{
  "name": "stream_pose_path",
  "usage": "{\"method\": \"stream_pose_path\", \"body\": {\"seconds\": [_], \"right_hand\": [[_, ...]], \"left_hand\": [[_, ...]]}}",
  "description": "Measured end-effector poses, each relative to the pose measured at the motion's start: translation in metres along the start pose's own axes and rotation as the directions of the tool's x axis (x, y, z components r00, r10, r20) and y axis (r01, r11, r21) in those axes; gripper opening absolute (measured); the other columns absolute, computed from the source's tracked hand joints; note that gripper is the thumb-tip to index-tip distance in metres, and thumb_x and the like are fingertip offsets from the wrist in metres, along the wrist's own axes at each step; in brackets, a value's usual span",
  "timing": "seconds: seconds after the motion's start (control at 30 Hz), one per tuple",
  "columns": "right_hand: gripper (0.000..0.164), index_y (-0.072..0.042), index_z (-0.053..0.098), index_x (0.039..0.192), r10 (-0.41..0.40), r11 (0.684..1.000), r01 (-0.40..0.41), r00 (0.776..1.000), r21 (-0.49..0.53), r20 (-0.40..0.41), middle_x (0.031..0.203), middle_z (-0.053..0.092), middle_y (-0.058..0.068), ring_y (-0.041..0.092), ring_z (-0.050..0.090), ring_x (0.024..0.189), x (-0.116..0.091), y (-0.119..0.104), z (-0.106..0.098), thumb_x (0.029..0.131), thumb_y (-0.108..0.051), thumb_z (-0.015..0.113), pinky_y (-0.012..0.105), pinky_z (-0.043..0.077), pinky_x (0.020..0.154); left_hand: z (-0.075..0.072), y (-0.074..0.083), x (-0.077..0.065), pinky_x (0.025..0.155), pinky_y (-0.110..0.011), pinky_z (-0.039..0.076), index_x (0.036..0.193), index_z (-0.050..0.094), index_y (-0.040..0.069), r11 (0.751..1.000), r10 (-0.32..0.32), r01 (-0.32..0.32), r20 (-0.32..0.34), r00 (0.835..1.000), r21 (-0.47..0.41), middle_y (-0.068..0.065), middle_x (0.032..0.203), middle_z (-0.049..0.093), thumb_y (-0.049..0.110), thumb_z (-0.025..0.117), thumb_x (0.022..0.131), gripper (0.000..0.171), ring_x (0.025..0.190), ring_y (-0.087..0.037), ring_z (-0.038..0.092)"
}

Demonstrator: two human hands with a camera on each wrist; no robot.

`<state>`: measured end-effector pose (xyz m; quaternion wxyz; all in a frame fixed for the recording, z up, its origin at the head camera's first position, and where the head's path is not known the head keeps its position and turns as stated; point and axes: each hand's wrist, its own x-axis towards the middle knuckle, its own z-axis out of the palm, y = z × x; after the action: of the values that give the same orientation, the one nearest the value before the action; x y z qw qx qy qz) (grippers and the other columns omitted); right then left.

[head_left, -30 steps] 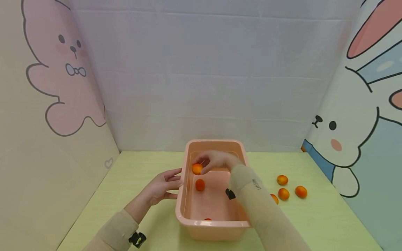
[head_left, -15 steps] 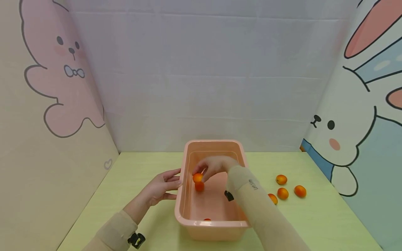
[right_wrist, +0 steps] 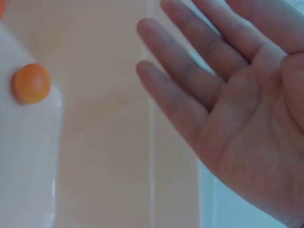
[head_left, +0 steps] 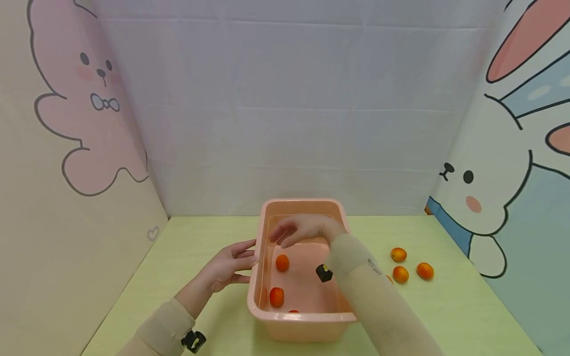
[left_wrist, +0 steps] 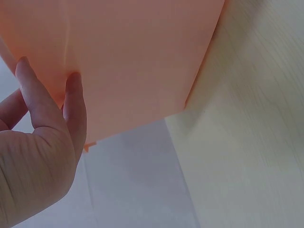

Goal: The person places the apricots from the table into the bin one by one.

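Observation:
A pink plastic tub (head_left: 307, 319) stands in the middle of the table. My left hand (head_left: 234, 264) rests its extended fingers (left_wrist: 38, 97) against the tub's left outer wall. Over the tub's inside hovers my right hand (head_left: 300, 231), fingers loosely spread, palm bare in the right wrist view. Below its fingertips a small orange kumquat (head_left: 282, 263) lies on the tub floor. Nearer the front is another kumquat (head_left: 276, 297); the near rim hides most of a third kumquat (head_left: 294, 311).
Several more kumquats (head_left: 400, 274) lie on the pale yellow table (head_left: 209, 232) right of the tub, one partly covered by the right sleeve (head_left: 369, 287). A white cloth wall (head_left: 294, 123) closes off the back, with cartoon-printed panels at both sides.
My right hand first lowered a kumquat in the tub, then let go and rose slightly. A kumquat now shows near the tub's front left. The left hand stays put.

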<state>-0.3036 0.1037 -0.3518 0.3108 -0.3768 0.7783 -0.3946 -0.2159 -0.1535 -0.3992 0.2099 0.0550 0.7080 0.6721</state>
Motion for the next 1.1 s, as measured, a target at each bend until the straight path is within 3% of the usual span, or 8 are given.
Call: {"method": "stream_pose_path", "body": {"seconds": [0.3,0.57,0.7,0.93,1.1], "right_hand": [[0.042,0.000,0.059,0.133,-0.143,0.986,0.128,0.980,-0.110,-0.140,0.126,0.064,0.017,0.026,0.060,0.118,-0.045,-0.017,-0.016,0.094,-0.010,0.069,0.033,0.050,0.100],[0.044,0.001,0.054,0.137,-0.174,0.981,0.154,0.968,-0.122,-0.179,0.129,0.062,0.016,0.034,0.057,0.121,-0.093,-0.034,-0.028,0.096,-0.011,0.066,0.040,0.049,0.101],[0.045,-0.002,0.053,0.139,-0.184,0.968,0.141,0.960,-0.206,-0.209,0.130,0.061,0.016,0.031,0.058,0.120,-0.115,-0.037,-0.030,0.097,-0.016,0.064,0.044,0.049,0.101],[0.043,-0.008,0.054,0.138,-0.181,0.949,0.080,0.931,-0.306,-0.317,0.127,0.064,0.005,0.022,0.060,0.117,-0.143,-0.020,-0.028,0.098,-0.020,0.065,0.046,0.048,0.101],[0.044,-0.007,0.054,0.139,-0.211,0.954,0.094,0.884,-0.284,-0.417,0.126,0.065,0.008,0.025,0.062,0.115,-0.157,0.007,-0.019,0.096,-0.013,0.065,0.038,0.052,0.097]], "left_hand": [[0.000,-0.001,0.000,0.076,-0.040,0.060,0.154,0.030,0.001,1.000,0.015,-0.015,0.024,1.000,-0.010,-0.024,0.143,0.050,0.018,0.066,0.097,0.070,0.108,-0.028,0.066],[0.000,-0.001,0.000,0.077,-0.041,0.060,0.154,0.031,0.000,1.000,0.008,-0.008,0.005,1.000,-0.001,-0.023,0.142,0.051,0.018,0.067,0.096,0.070,0.109,-0.029,0.065],[0.001,-0.001,0.001,0.078,-0.041,0.060,0.153,0.033,0.002,1.000,-0.006,0.006,-0.006,1.000,0.001,-0.023,0.142,0.051,0.018,0.067,0.096,0.068,0.110,-0.030,0.065],[0.001,-0.001,0.000,0.077,-0.041,0.060,0.153,0.034,0.003,1.000,-0.016,0.016,-0.025,1.000,0.005,-0.023,0.142,0.051,0.018,0.068,0.096,0.068,0.109,-0.030,0.065],[0.000,-0.001,0.000,0.077,-0.040,0.060,0.153,0.034,0.003,1.000,-0.011,0.011,-0.015,1.000,-0.006,-0.022,0.142,0.052,0.018,0.067,0.096,0.068,0.107,-0.027,0.066]]}}
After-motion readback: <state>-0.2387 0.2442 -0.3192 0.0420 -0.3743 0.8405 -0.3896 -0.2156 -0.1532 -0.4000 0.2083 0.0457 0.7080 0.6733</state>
